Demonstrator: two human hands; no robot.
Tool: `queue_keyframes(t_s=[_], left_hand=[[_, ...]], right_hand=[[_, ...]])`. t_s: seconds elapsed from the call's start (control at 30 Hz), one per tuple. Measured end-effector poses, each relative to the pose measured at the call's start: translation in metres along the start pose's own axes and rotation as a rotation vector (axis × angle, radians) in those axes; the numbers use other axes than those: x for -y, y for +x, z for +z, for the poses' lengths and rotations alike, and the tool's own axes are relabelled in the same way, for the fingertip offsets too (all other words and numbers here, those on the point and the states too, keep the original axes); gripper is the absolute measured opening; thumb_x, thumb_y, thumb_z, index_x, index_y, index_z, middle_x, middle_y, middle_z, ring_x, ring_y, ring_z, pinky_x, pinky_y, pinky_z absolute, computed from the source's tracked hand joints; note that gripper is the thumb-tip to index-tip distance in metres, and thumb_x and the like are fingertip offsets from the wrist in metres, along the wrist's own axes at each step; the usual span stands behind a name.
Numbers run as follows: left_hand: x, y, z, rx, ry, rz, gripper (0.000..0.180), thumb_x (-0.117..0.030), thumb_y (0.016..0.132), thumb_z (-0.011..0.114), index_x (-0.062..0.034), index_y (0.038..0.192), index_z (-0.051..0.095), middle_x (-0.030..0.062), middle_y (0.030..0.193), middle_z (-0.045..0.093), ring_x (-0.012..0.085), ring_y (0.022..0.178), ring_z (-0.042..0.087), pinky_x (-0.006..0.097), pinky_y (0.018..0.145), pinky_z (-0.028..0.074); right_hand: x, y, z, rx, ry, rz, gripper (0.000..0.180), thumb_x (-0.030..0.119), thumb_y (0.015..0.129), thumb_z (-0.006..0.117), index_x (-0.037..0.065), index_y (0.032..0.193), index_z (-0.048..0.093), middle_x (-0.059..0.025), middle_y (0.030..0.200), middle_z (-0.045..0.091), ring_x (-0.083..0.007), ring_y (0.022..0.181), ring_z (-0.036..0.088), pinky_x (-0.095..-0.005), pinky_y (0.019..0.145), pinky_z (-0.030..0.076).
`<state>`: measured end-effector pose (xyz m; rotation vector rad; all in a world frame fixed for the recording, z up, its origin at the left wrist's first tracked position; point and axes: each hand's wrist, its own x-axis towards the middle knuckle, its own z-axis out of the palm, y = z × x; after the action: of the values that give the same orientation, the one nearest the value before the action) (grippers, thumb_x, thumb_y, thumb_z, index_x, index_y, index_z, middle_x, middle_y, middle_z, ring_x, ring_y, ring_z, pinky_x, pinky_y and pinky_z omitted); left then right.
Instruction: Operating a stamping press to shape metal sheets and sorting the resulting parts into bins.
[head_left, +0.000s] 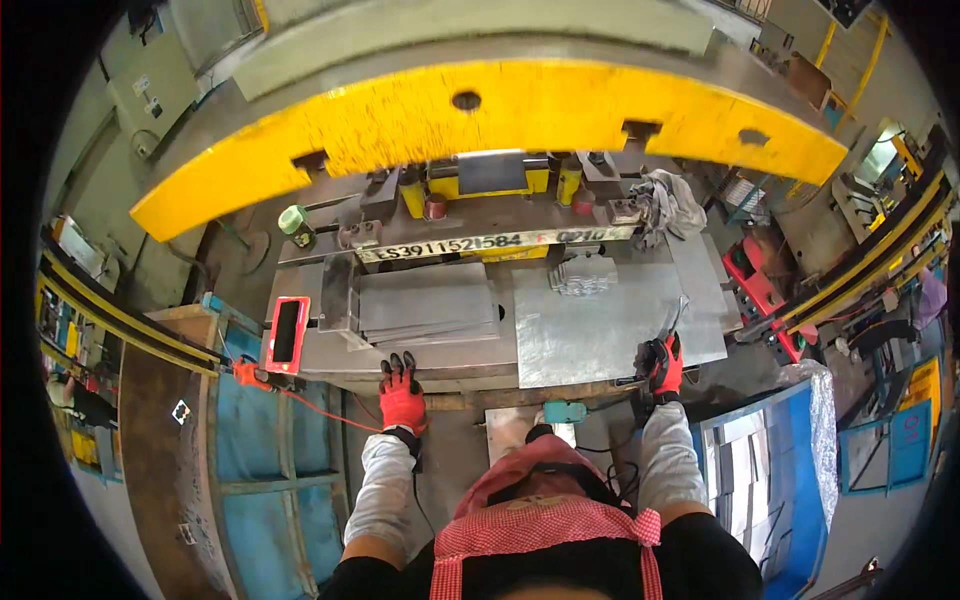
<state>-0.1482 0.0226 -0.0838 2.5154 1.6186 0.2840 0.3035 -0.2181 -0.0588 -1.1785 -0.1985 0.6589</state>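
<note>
My left hand, in a red glove with black fingertips, lies at the front edge of the press table, fingers stretched out and empty. Just beyond its fingertips is a stack of flat grey metal sheets beside an upright metal block. My right hand, gloved alike, is closed around a slim metal tool with two prongs, like tongs, pointing away from me. It is over the front right of a smooth silvery plate. Several small metal pieces lie together on that plate's far part.
A yellow press beam spans above the far side. A red-framed phone lies at the table's left, near a green-lidded cup. A grey rag sits far right. A blue bin with metal sheets stands at lower right.
</note>
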Motion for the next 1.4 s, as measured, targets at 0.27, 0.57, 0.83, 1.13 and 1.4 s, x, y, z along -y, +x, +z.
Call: queue_keyframes(t_s=[0.27,0.57,0.83,1.13,1.4], left_hand=[[-0.006,-0.002,-0.004,-0.090,0.016,0.032,0.054,-0.025,0.077,0.056,-0.0148,0.128,0.041,0.0137,0.134,0.037,0.0348,0.121,0.036,0.045,0.101,0.026],[-0.040,-0.018,-0.056,0.329,-0.054,-0.224,0.080,-0.040,0.075,0.059,-0.0196,0.141,0.018,0.0186,0.142,0.023,0.0394,0.127,0.028,0.043,0.101,0.029],[-0.131,0.053,-0.146,0.359,-1.056,-0.293,0.037,-0.033,0.082,0.061,-0.0068,0.108,0.060,-0.0011,0.068,0.053,0.0087,0.059,0.045,0.025,0.052,0.038],[-0.245,0.244,-0.081,0.505,-2.107,-0.050,0.043,-0.038,0.088,0.052,-0.0057,0.117,0.053,0.0080,0.108,0.060,0.0186,0.094,0.058,0.034,0.082,0.047],[-0.260,0.314,-0.048,0.223,-2.470,-0.293,0.032,-0.024,0.088,0.055,0.0029,0.105,0.057,0.0122,0.089,0.063,0.0220,0.080,0.063,0.036,0.072,0.053]], right_hand=[[-0.002,0.005,-0.004,0.071,0.043,0.036,0.037,0.015,0.079,0.058,0.011,0.110,0.039,-0.0071,0.067,0.053,-0.0194,0.053,0.054,-0.0340,0.049,0.049],[0.035,-0.020,0.038,-0.111,-0.185,-0.094,0.055,0.015,0.080,0.058,0.011,0.130,0.036,-0.0056,0.075,0.056,-0.0124,0.051,0.051,-0.0277,0.045,0.045],[0.129,0.046,0.228,0.696,-0.498,-0.355,0.032,0.007,0.084,0.055,0.001,0.115,0.051,-0.0061,0.088,0.059,-0.0111,0.059,0.051,-0.0227,0.057,0.043],[0.126,0.158,0.340,0.896,-0.128,-0.003,0.015,0.014,0.087,0.052,0.008,0.099,0.060,0.0046,0.059,0.053,-0.0026,0.043,0.043,-0.0177,0.041,0.034],[0.128,0.058,0.129,0.668,-0.473,-0.133,0.047,0.003,0.082,0.050,0.005,0.128,0.042,-0.0112,0.100,0.057,-0.0147,0.069,0.052,-0.0254,0.062,0.045]])
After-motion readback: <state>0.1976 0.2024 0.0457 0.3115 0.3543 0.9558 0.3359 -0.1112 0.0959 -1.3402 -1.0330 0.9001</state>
